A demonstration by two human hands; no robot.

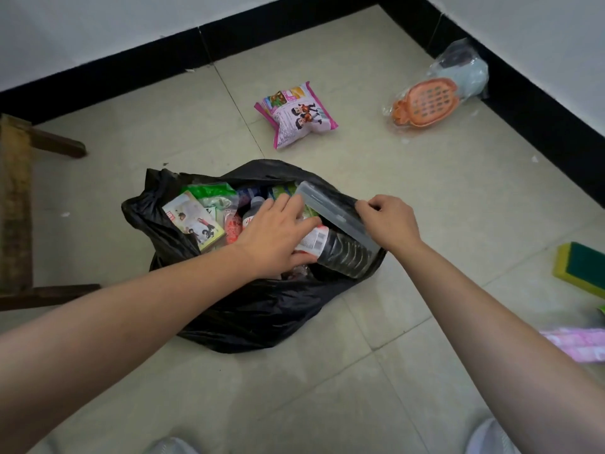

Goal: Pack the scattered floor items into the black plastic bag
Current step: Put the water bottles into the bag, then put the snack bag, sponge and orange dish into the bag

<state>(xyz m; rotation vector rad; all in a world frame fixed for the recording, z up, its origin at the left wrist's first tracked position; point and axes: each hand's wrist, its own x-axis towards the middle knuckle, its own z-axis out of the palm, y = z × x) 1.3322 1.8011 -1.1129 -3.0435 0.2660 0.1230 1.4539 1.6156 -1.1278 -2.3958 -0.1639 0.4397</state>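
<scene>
The black plastic bag [262, 309] lies open on the tiled floor, holding a dark bottle [340, 253], a printed box [194, 221], green packets and other items. My left hand [275, 234] reaches into the mouth and rests on the contents, fingers spread. My right hand [389, 224] pinches the bag's right rim beside a clear grey plastic case [330, 208] that leans on that rim. Beyond the bag lie a pink snack packet [294, 114] and an orange plastic item in clear wrap [425, 101]. A green and yellow sponge [581, 268] and a pink package [579, 344] lie at the right.
A wooden stool [16, 204] stands at the left edge. White walls with a black skirting [196, 47] meet in the far right corner. A pale blue item in clear wrap [465, 72] lies in that corner. My shoes [491, 437] show at the bottom.
</scene>
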